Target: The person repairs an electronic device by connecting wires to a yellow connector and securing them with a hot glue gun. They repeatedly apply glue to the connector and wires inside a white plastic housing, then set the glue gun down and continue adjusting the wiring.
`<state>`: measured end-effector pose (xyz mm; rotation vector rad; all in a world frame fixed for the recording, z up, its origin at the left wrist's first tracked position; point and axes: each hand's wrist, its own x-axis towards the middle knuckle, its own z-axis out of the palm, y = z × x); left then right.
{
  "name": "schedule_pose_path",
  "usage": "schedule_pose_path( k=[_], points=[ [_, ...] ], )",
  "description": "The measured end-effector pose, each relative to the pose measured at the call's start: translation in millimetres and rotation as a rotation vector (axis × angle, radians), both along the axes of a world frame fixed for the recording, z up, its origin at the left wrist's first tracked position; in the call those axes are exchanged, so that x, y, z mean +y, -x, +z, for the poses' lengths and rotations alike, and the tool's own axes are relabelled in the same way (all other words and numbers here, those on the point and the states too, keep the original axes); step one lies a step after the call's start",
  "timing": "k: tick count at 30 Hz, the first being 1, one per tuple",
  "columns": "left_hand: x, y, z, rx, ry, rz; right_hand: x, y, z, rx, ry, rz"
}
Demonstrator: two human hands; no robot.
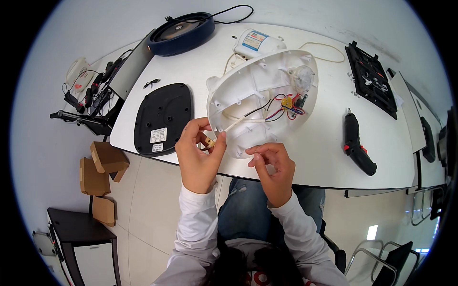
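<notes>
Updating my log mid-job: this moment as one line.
left grip: small tan part | right grip: nearly closed, contents unclear | white plastic housing: wiring exposed | cordless screwdriver: lying at right

white wall [305, 21] | pale tiled floor [149, 205] | dark-topped cabinet [81, 228] | metal-framed chair [394, 261]

at the lower left of the white shell [250, 89], the left hand [197, 157] covers part of a tan piece [209, 141]. below the shell, whatever the right hand [274, 171] may pinch is too small to tell. the shell's top rim hides part of the white motor [270, 44].
</notes>
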<state>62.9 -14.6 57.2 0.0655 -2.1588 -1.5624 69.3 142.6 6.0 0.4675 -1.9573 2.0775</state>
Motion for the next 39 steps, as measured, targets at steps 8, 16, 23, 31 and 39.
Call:
schedule_pose_path(
  k=[8, 16, 23, 31, 39],
  points=[
    [12, 0, -7, 0.136, 0.067, 0.096, 2, -1, -2, -0.067, 0.045, 0.027],
    [16, -2, -6, 0.109, 0.063, 0.104, 14, 2, 9, -0.242, 0.5, 0.029],
    [16, 0, -12, 0.155, 0.041, 0.115, 71, 6, 39, -0.156, 0.731, -0.253],
    [18, 0, -14, 0.159, 0.005, 0.116, 88, 11, 31, -0.128, 0.59, -0.347],
    [17, -1, -16, 0.172, -0.004, 0.117, 83, 10, 32, -0.227, 0.446, -0.133]
  ],
)
